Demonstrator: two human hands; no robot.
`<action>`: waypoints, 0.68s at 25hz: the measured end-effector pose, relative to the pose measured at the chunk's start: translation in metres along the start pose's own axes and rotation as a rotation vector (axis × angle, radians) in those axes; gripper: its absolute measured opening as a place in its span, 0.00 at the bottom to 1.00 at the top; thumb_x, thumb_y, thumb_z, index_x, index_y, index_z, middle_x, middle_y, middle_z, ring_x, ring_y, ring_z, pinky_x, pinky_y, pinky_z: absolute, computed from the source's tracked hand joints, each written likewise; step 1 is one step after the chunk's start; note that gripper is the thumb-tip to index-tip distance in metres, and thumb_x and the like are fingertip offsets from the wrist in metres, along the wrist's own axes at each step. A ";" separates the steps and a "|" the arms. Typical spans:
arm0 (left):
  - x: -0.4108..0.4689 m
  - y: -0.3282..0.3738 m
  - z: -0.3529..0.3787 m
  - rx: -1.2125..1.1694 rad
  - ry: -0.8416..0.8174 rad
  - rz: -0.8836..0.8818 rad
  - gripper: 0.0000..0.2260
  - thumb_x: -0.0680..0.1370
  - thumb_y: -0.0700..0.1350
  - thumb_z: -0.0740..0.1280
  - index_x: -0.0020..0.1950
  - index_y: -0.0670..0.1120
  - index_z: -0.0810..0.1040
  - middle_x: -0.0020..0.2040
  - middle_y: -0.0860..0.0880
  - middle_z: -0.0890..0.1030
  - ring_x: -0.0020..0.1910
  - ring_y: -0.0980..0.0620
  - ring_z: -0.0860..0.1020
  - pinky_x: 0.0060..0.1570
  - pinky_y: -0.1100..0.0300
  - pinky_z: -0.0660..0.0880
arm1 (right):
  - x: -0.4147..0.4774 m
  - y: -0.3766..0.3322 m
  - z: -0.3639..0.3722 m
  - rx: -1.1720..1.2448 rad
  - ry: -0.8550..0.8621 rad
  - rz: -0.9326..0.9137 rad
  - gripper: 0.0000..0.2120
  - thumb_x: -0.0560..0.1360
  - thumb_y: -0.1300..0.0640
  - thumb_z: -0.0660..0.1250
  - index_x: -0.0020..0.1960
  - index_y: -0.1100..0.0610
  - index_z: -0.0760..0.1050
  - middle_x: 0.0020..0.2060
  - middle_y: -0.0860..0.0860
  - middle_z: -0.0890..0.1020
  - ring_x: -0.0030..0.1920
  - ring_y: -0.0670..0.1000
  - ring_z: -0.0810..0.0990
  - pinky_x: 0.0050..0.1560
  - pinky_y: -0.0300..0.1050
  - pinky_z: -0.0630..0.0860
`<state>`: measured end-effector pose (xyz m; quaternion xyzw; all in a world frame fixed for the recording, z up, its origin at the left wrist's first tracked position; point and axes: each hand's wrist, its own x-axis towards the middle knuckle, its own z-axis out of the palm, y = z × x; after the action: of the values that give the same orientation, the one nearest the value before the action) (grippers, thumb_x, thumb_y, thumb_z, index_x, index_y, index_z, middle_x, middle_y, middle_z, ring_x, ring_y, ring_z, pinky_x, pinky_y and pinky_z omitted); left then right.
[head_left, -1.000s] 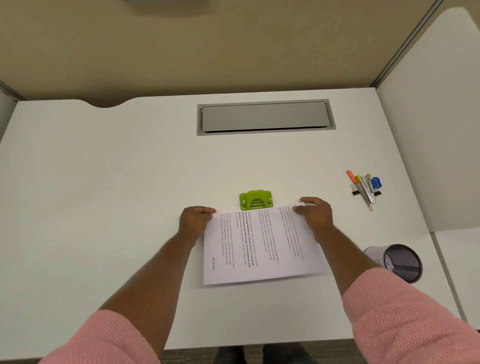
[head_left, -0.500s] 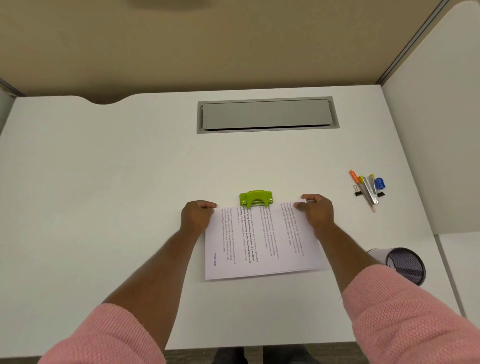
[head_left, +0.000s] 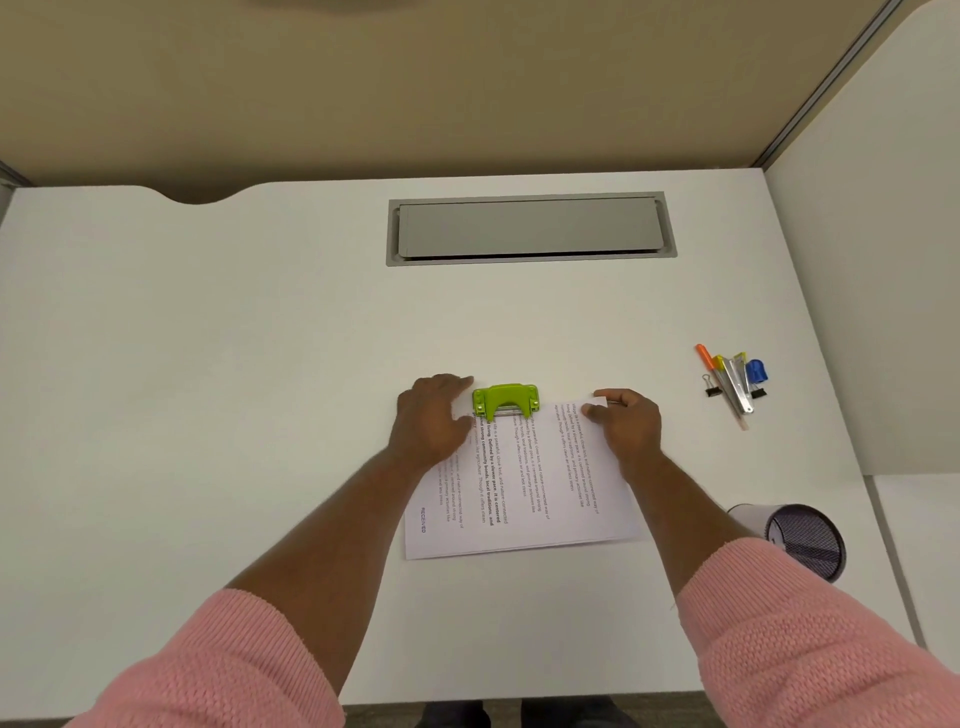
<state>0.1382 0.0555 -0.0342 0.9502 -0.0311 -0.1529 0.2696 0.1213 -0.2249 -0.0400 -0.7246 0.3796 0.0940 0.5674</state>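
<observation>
A printed sheet of paper (head_left: 524, 483) lies on the white desk (head_left: 260, 364), its far edge slid into the mouth of a green hole punch (head_left: 505, 401). My left hand (head_left: 434, 421) lies over the sheet's far left corner, fingers stretched toward the punch's left side. My right hand (head_left: 626, 421) pinches the sheet's far right corner between thumb and fingers. Both sleeves are pink.
A grey cable hatch (head_left: 531, 228) is set into the desk at the back. Markers, binder clips and a blue sharpener (head_left: 735, 382) lie to the right. A mesh pen cup (head_left: 802, 540) lies tipped on its side at the near right. A partition wall rises on the right.
The sheet has slid forward into the punch. My left hand let go of the left corner and moved right, flattening over the paper beside the punch. My right hand keeps its corner.
</observation>
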 end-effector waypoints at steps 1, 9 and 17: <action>0.003 0.004 0.003 0.018 -0.032 0.038 0.29 0.73 0.50 0.73 0.74 0.56 0.72 0.71 0.52 0.74 0.72 0.49 0.68 0.70 0.52 0.59 | 0.000 0.000 0.000 0.002 0.004 -0.002 0.13 0.67 0.62 0.78 0.50 0.56 0.84 0.43 0.52 0.83 0.43 0.53 0.81 0.56 0.56 0.79; 0.016 0.015 0.008 0.152 -0.088 0.096 0.26 0.73 0.50 0.73 0.71 0.56 0.74 0.67 0.54 0.74 0.68 0.49 0.69 0.64 0.51 0.61 | 0.006 0.001 0.001 0.008 0.022 0.027 0.12 0.67 0.62 0.79 0.50 0.58 0.83 0.45 0.56 0.87 0.49 0.61 0.86 0.55 0.59 0.82; 0.015 0.015 0.009 0.126 -0.057 0.092 0.23 0.74 0.48 0.72 0.68 0.56 0.77 0.65 0.54 0.75 0.66 0.49 0.70 0.61 0.52 0.61 | 0.004 -0.003 0.002 -0.131 0.047 -0.048 0.11 0.69 0.57 0.78 0.50 0.54 0.82 0.44 0.50 0.86 0.45 0.53 0.84 0.47 0.46 0.80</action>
<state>0.1497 0.0358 -0.0377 0.9582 -0.0920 -0.1648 0.2150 0.1270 -0.2248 -0.0405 -0.7711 0.3685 0.0879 0.5117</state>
